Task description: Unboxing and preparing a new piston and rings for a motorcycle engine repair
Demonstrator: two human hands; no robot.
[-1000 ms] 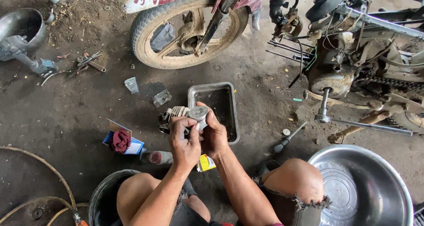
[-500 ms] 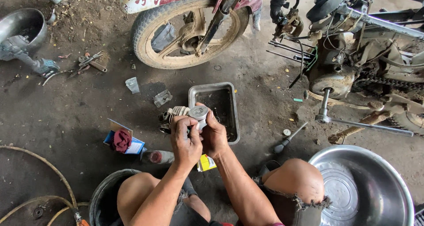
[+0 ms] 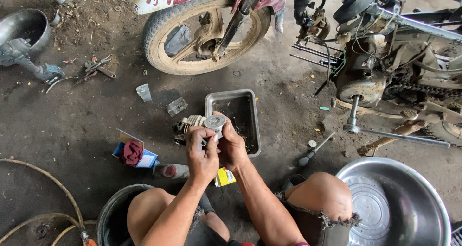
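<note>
Both hands meet in front of my knees over the dirt floor. My left hand [image 3: 201,152] and my right hand [image 3: 232,147] together grip a small round silvery metal part [image 3: 214,122], its flat top facing up. Just behind it lies a finned engine cylinder [image 3: 186,126] on the ground. A rectangular metal tray [image 3: 255,121] with dark oily contents stands right beside my right hand.
A motorcycle wheel [image 3: 204,32] and stripped engine frame [image 3: 385,68] stand ahead. A large steel basin [image 3: 399,207] sits at lower right, a dark bucket [image 3: 113,217] under my left knee. A screwdriver [image 3: 315,150], a blue box with a red rag [image 3: 134,152], and a hose [image 3: 43,178] lie about.
Nothing has visibly moved; both hands stay closed around the round part in the same spot.
</note>
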